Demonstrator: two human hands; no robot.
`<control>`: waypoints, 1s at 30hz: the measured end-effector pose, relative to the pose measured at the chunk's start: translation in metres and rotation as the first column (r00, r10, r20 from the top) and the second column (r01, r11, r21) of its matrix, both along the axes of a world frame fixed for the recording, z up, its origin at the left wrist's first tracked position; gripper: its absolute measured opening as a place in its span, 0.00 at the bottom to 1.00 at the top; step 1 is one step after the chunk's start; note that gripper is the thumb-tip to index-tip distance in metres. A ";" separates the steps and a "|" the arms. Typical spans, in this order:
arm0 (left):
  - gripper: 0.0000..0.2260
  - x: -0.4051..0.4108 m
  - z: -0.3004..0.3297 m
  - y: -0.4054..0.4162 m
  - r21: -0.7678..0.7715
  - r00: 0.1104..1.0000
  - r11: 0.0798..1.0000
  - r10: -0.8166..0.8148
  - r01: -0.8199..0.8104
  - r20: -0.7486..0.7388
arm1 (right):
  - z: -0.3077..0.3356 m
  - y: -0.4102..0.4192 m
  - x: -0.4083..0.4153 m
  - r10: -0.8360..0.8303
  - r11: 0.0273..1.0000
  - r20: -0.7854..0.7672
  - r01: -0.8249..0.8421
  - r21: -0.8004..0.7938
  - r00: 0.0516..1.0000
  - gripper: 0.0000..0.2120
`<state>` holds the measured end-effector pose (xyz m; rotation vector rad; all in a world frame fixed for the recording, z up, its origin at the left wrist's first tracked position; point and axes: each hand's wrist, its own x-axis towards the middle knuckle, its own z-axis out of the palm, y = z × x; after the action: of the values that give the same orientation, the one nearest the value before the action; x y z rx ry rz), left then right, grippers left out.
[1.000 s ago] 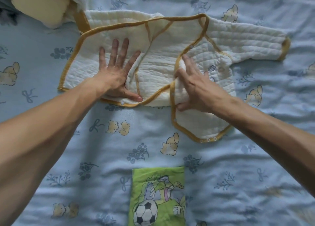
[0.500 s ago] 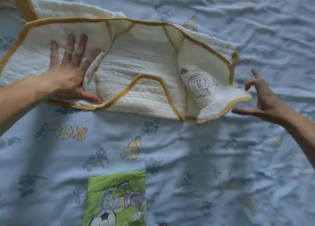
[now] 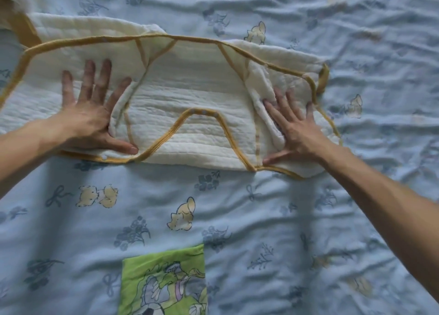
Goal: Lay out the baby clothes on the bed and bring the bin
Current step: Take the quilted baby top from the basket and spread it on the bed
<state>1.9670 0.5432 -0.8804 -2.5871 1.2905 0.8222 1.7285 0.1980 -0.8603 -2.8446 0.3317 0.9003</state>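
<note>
Cream quilted baby garment with mustard trim [image 3: 180,115] lies flat on the blue printed bedsheet [image 3: 261,208]; left hand [image 3: 90,115] at nine o'clock and right hand [image 3: 294,129] at three o'clock press it, fingers spread; no writing is legible.

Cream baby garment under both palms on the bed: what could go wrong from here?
1. The right hand presses on a bunched fold of the cream baby garment; smoothing may crease it in.
2. The garment's left end runs out of frame under the left hand, so its flatness cannot be checked.
3. No bin is in view; that step is not yet done.
</note>
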 end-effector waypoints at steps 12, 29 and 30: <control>0.56 -0.015 0.037 -0.030 -0.235 0.975 0.946 0.214 -0.224 -0.068 | -0.016 0.003 0.000 -0.047 0.999 0.053 0.046 0.023 0.998 0.64; 0.06 -0.058 0.028 -0.085 -0.575 0.974 0.791 0.120 -0.210 -0.190 | -0.014 0.007 0.003 -0.038 0.998 0.034 0.036 0.059 0.999 0.68; 0.06 -0.064 0.031 -0.080 -0.605 0.977 0.771 0.108 -0.199 -0.183 | -0.015 0.008 0.003 -0.035 0.998 0.039 0.033 0.057 0.999 0.68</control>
<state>1.9030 0.4635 -0.8492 -3.2349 1.6326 0.6907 1.7314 0.2057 -0.8750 -2.7930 0.3437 0.8322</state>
